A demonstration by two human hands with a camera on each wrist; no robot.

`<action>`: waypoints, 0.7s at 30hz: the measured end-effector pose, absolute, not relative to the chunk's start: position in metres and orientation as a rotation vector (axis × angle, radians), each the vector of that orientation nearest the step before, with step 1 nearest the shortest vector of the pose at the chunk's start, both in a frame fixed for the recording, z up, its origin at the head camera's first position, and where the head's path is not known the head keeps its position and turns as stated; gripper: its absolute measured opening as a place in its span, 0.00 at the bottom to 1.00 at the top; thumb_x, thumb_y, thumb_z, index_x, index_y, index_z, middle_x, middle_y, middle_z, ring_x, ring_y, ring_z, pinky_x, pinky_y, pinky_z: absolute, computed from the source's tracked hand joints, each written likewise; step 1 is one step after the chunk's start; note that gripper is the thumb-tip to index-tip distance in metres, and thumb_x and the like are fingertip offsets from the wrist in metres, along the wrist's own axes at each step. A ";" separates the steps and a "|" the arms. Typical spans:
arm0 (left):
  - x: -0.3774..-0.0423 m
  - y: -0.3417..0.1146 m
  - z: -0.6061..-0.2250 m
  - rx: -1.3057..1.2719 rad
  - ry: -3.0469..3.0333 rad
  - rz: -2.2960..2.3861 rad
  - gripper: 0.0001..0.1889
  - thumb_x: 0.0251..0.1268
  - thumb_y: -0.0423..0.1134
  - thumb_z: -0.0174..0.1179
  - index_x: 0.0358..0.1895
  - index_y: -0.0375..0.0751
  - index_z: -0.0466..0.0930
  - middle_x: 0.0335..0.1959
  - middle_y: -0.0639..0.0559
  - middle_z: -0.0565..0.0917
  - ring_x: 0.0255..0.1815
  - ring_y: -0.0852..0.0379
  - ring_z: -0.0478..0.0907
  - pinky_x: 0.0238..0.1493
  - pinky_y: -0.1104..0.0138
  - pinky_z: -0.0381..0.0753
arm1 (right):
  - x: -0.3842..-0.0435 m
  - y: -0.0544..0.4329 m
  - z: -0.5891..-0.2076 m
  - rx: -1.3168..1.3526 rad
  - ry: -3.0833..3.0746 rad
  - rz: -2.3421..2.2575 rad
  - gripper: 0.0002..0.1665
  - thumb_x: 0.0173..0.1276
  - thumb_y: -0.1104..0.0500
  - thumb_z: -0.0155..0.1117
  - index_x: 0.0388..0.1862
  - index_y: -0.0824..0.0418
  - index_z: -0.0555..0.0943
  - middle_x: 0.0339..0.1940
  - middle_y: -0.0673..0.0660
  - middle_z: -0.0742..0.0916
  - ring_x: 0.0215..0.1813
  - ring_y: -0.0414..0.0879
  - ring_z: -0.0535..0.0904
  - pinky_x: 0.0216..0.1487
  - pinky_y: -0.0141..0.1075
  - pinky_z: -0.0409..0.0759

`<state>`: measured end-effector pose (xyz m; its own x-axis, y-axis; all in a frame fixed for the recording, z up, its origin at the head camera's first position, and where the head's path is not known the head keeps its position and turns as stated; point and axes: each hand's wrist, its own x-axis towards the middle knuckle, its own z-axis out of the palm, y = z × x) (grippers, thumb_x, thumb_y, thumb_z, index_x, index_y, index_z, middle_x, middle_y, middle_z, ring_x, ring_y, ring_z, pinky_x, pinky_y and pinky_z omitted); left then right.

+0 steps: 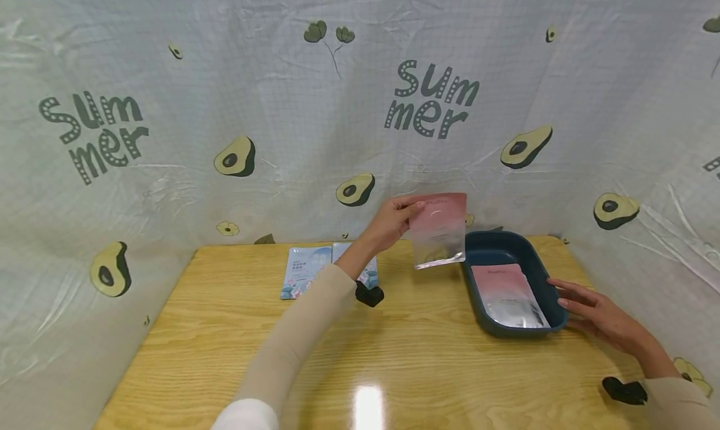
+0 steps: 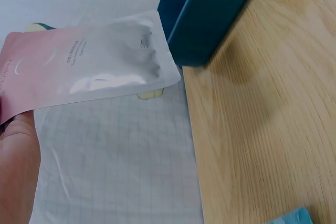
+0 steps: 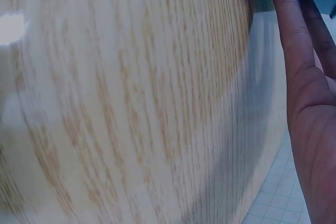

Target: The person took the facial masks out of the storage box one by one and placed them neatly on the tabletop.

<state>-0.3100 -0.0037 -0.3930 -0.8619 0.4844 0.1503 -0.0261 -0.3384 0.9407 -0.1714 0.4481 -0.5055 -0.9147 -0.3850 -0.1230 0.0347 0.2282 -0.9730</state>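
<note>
My left hand [image 1: 390, 222] pinches a pink-and-silver face mask sachet [image 1: 440, 233] by its upper left edge. The sachet hangs tilted in the air beside the left wall of a dark blue plastic bin [image 1: 488, 320]. In the left wrist view the same sachet [image 2: 105, 61] shows its silver end near the bin [image 2: 202, 24]. Inside the bin lie more pink-and-silver sachets [image 1: 506, 295], stacked so I cannot tell how many. At the bin's right side, my right hand [image 1: 604, 317] touches the rim with fairly straight fingers [image 3: 294, 30].
Two light blue floral sachets lie at the back of the wooden table [image 1: 416, 355]; the left one [image 1: 306, 270] shows more, while my left forearm partly covers the other [image 1: 369, 274]. A white avocado-print curtain [image 1: 292, 105] stands behind the table and at both sides.
</note>
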 end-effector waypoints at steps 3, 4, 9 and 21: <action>-0.310 -0.010 -0.394 0.567 1.597 2.257 0.17 0.79 0.30 0.52 0.64 0.25 0.77 0.46 0.48 0.84 0.39 0.59 0.83 0.39 0.71 0.82 | -0.173 0.448 -0.506 -0.320 2.175 -1.727 0.32 0.85 0.62 0.46 0.83 0.61 0.53 0.65 0.30 0.71 0.60 0.25 0.76 0.54 0.33 0.83; -0.311 -0.012 -0.395 0.556 1.599 2.263 0.16 0.79 0.29 0.52 0.62 0.26 0.79 0.45 0.48 0.84 0.39 0.59 0.83 0.39 0.71 0.82 | -0.174 0.448 -0.507 -0.320 2.179 -1.721 0.32 0.85 0.62 0.46 0.83 0.61 0.53 0.65 0.30 0.70 0.60 0.25 0.76 0.54 0.33 0.83; -0.311 -0.020 -0.398 0.534 1.625 2.265 0.10 0.79 0.29 0.52 0.39 0.31 0.83 0.35 0.49 0.81 0.30 0.59 0.76 0.32 0.70 0.77 | -0.176 0.449 -0.508 -0.317 2.190 -1.707 0.32 0.85 0.61 0.46 0.83 0.60 0.54 0.65 0.29 0.70 0.60 0.25 0.76 0.54 0.32 0.83; -0.307 -0.036 -0.409 0.445 1.689 2.216 0.12 0.81 0.33 0.51 0.45 0.26 0.81 0.33 0.49 0.81 0.30 0.59 0.77 0.33 0.70 0.77 | -0.175 0.449 -0.510 -0.336 2.169 -1.698 0.32 0.86 0.62 0.44 0.84 0.59 0.52 0.64 0.28 0.71 0.59 0.25 0.76 0.54 0.32 0.83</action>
